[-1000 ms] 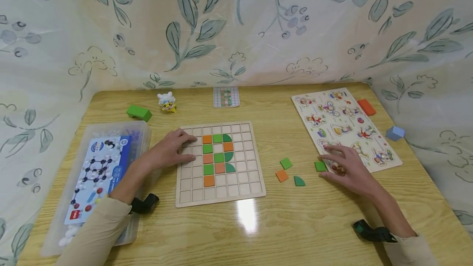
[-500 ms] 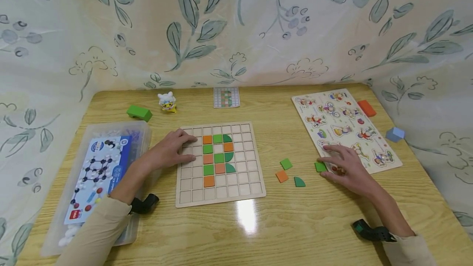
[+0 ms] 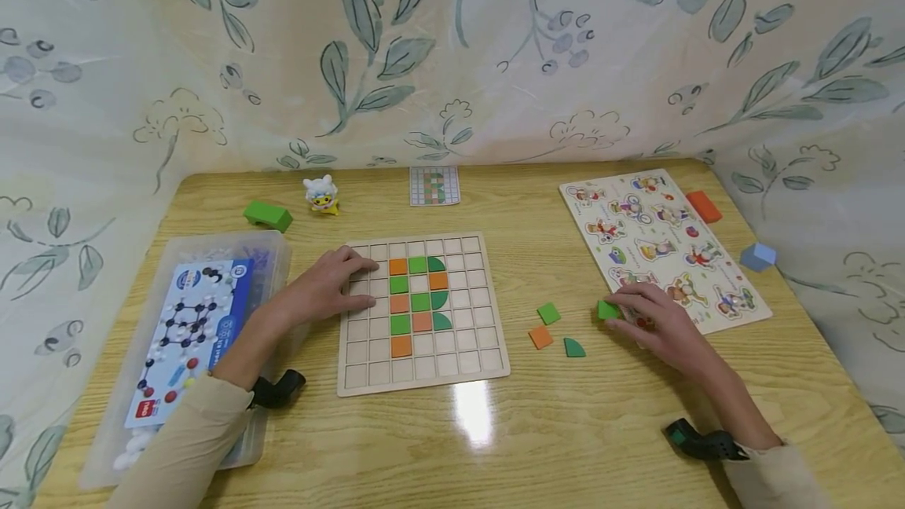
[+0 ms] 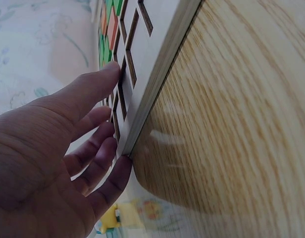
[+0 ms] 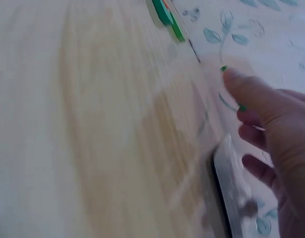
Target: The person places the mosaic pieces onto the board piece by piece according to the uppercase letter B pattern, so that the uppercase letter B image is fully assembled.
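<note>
My right hand [image 3: 656, 322] pinches a green square tile [image 3: 606, 309] between thumb and fingers, beside the near left edge of the picture puzzle board [image 3: 654, 246]. In the right wrist view, green slivers of that tile show at the thumb tip. My left hand [image 3: 327, 286] rests on the left edge of the wooden grid board [image 3: 493, 344], its thumb and fingertips on the cells and rim. Orange, green and salmon squares and dark green quarter-round tiles sit in the board's middle columns. Between board and right hand lie a loose green square [image 3: 547, 313], an orange square [image 3: 540, 337] and a quarter-round tile [image 3: 574, 348].
A small pattern card [image 3: 434, 185] lies behind the grid board. At left stands a clear plastic box [image 3: 272, 258] with a model-kit sheet. A toy figure [image 3: 321, 195], a green block [image 3: 268, 215], a red block [image 3: 704, 206] and a blue block [image 3: 758, 257] stand around.
The right fingers have closed on the green square tile and lifted it, moving slightly left and away from the picture board. My left hand stays where it was.
</note>
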### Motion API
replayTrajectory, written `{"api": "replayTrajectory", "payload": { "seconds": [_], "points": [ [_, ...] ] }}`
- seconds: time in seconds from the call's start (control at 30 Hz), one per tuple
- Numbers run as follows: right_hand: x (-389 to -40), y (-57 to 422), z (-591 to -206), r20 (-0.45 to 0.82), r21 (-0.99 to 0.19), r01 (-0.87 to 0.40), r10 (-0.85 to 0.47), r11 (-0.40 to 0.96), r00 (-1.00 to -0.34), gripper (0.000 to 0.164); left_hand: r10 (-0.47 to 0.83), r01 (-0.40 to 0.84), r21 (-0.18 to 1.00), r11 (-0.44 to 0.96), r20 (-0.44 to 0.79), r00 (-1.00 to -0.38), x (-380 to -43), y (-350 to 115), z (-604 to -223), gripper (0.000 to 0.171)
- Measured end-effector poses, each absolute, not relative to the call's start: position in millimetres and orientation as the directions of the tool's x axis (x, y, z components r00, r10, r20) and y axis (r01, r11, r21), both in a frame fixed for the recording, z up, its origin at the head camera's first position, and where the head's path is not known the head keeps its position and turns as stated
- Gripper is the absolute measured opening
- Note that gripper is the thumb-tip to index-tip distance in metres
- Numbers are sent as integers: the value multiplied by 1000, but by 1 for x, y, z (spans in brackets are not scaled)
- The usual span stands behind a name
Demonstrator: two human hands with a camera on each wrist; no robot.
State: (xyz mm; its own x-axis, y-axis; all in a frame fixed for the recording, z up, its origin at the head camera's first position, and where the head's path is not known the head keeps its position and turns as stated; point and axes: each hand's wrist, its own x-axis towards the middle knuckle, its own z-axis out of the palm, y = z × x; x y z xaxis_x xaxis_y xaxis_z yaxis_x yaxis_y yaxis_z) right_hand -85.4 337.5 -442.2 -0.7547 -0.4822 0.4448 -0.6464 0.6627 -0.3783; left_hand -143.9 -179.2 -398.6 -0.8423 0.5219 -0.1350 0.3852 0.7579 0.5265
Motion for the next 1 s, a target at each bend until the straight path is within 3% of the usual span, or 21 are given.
{"api": "replayTrajectory", "payload": {
  "seconds": [0.17, 0.3, 0.67, 0.77, 1.0],
  "points": [
    [-90, 310, -438, 537, -372, -718, -494, 588, -683, 26, 526, 389, 527, 756, -134, -840, -144, -179, -400, 54],
    [-93, 275, -434, 590, -326, -813, -568, 483, -574, 38, 534, 401, 523, 752, -127, -836, -145, -180, -399, 53],
    [-88, 145, -424, 535, -227, -957, -797, 183, -279, 20, 539, 408, 521, 750, -124, -833, -149, -179, -399, 52],
    [-85, 120, -424, 487, -264, -949, -825, 174, -287, 21, 536, 407, 518, 753, -123, -835, -150, -179, -398, 52],
    [-75, 91, -420, 329, -360, -894, -860, 267, -390, 19, 524, 382, 521, 763, -154, -838, -148, -180, -400, 53]
  ]
}}
